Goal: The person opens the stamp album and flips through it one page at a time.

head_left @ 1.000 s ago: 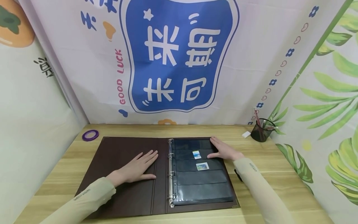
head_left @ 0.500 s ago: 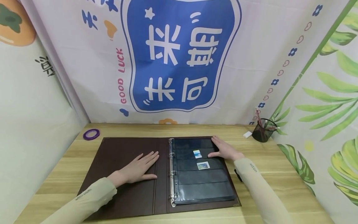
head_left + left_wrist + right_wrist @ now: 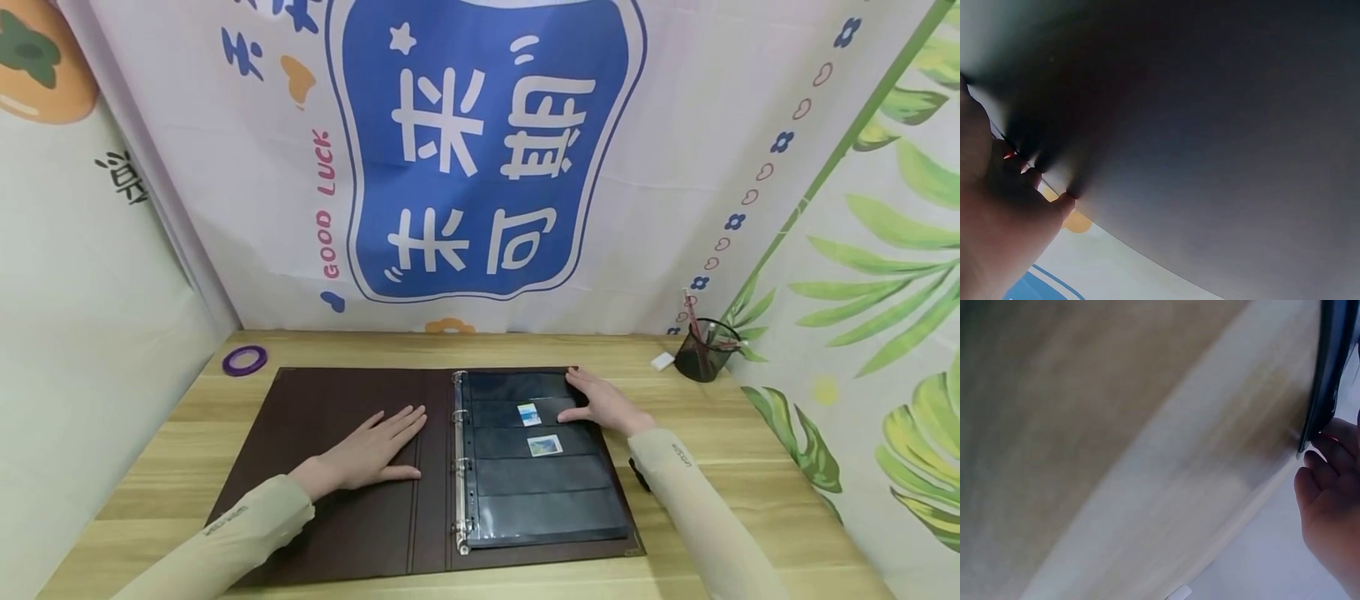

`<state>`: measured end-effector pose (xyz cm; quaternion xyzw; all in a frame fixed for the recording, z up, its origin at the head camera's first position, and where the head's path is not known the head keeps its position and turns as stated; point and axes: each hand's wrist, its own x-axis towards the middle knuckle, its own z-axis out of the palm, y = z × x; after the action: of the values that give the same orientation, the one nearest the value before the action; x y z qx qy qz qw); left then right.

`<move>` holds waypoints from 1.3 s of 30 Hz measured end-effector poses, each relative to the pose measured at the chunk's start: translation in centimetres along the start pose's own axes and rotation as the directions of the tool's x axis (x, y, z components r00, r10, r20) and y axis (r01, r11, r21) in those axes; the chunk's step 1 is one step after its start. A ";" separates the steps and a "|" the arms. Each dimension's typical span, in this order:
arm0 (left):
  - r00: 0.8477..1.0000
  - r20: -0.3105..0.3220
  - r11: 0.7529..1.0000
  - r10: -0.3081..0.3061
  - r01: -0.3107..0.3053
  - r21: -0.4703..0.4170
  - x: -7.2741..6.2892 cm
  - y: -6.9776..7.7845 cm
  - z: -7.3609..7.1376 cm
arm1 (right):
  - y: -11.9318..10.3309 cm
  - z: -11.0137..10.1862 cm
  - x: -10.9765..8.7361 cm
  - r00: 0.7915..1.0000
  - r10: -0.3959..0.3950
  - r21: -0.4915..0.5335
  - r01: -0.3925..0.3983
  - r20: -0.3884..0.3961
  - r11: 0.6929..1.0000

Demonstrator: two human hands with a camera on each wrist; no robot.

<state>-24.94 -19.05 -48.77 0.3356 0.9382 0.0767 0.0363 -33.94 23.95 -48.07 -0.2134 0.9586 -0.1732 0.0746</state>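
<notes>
A dark brown ring-binder stamp album (image 3: 322, 433) lies spread flat on the wooden table. Black pocket pages (image 3: 540, 477) fill its right side, held by metal rings (image 3: 461, 462). Two small stamps, one blue and yellow (image 3: 529, 414) and one greenish (image 3: 545, 446), sit in the pockets. My left hand (image 3: 367, 454) rests with straight fingers on the bare inside cover. My right hand (image 3: 603, 404) lies at the upper right edge of the pages, thumb over the page. In the right wrist view, fingertips (image 3: 1313, 461) touch the album's edge. The left wrist view is mostly dark cover.
A purple tape ring (image 3: 244, 361) lies at the back left of the table. At the back right stand a black mesh pen cup (image 3: 703, 352) with several pens and a white eraser (image 3: 662, 361). Printed cloth walls (image 3: 255, 208) enclose the table.
The head view shifts very slightly. Both hands, the album and the stamps stay in the same places.
</notes>
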 end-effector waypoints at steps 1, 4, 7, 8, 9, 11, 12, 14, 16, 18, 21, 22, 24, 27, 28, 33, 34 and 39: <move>1.000 0.001 1.000 0.000 0.000 0.000 0.0 0.0 0.0 | 0.0 0.0 0.0 1.000 0.000 0.000 0.000 -0.002 1.000; 1.000 0.000 1.000 0.001 -0.001 -0.004 -0.1 0.0 0.0 | -0.1 0.1 0.0 1.000 -0.014 -0.008 0.014 -0.009 1.000; 1.000 -0.003 1.000 0.000 0.000 -0.011 -0.2 0.0 0.0 | -0.1 0.1 0.0 0.999 -0.040 -0.013 0.039 -0.015 0.999; 1.000 -0.004 1.000 0.001 -0.001 -0.013 -0.2 0.0 0.0 | -0.2 0.2 0.0 0.999 -0.048 -0.013 0.048 -0.018 0.999; 1.000 -0.003 1.000 0.000 0.000 -0.015 -0.2 0.0 0.0 | -0.2 0.2 0.0 0.998 -0.054 -0.009 0.054 -0.022 0.999; 1.000 -0.001 1.000 0.002 -0.002 -0.014 -0.1 -0.1 0.1 | -0.3 0.2 -0.2 0.998 -0.059 -0.007 0.059 -0.034 0.998; 1.000 0.000 1.000 0.004 -0.004 -0.014 -0.1 -0.1 0.1 | -0.3 0.1 -0.3 0.998 -0.058 -0.004 0.058 -0.039 0.998; 1.000 0.003 1.000 0.006 -0.006 -0.012 0.0 -0.1 0.1 | -0.5 0.0 -0.5 0.998 -0.043 0.013 0.044 -0.045 0.999; 1.000 0.003 1.000 0.009 -0.009 -0.015 0.0 0.0 0.1 | -0.6 -0.1 -0.6 0.998 -0.040 0.038 0.042 -0.044 0.998; 1.000 0.004 1.000 0.013 -0.012 -0.020 -0.1 0.0 0.2 | -0.7 -0.3 -0.8 0.999 -0.039 0.071 0.041 -0.036 0.997; 1.000 0.001 0.999 0.020 -0.020 -0.034 -0.2 0.2 0.2 | -0.7 -0.6 -1.1 1.000 -0.014 0.138 0.017 -0.026 0.990; 1.000 0.001 0.999 0.022 -0.022 -0.036 -0.2 0.2 0.2 | -0.7 -0.7 -1.2 1.000 0.001 0.174 0.004 -0.026 0.985; 1.000 -0.003 0.999 0.024 -0.025 -0.038 -0.2 0.3 0.2 | -0.7 -0.9 -1.6 0.998 0.059 0.271 -0.051 -0.024 0.961; 1.000 -0.008 0.999 0.018 -0.018 -0.032 -0.2 0.3 0.1 | -0.7 -1.6 -2.3 0.994 0.108 0.420 -0.105 0.018 0.901; 1.000 -0.009 0.999 0.016 -0.016 -0.028 -0.2 0.3 0.0 | -0.7 -1.8 -2.6 0.993 0.111 0.455 -0.116 0.039 0.883; 1.000 0.000 1.000 0.008 -0.008 -0.020 -0.2 0.3 -0.2 | -0.8 -3.0 -3.4 0.989 0.046 0.559 -0.118 0.143 0.821; 1.000 0.000 1.000 0.007 -0.007 -0.022 -0.2 0.2 -0.2 | -0.9 -3.4 -3.5 0.989 0.037 0.572 -0.114 0.145 0.812; 1.000 -0.001 1.000 0.004 -0.004 -0.029 -0.3 0.2 -0.3 | -2.9 -5.9 -3.5 0.988 0.030 0.599 -0.114 0.148 0.793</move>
<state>-24.60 -19.10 -48.41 0.3371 0.9362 0.0904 0.0405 -30.94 24.75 -41.31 -0.1525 0.8533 -0.4531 0.2081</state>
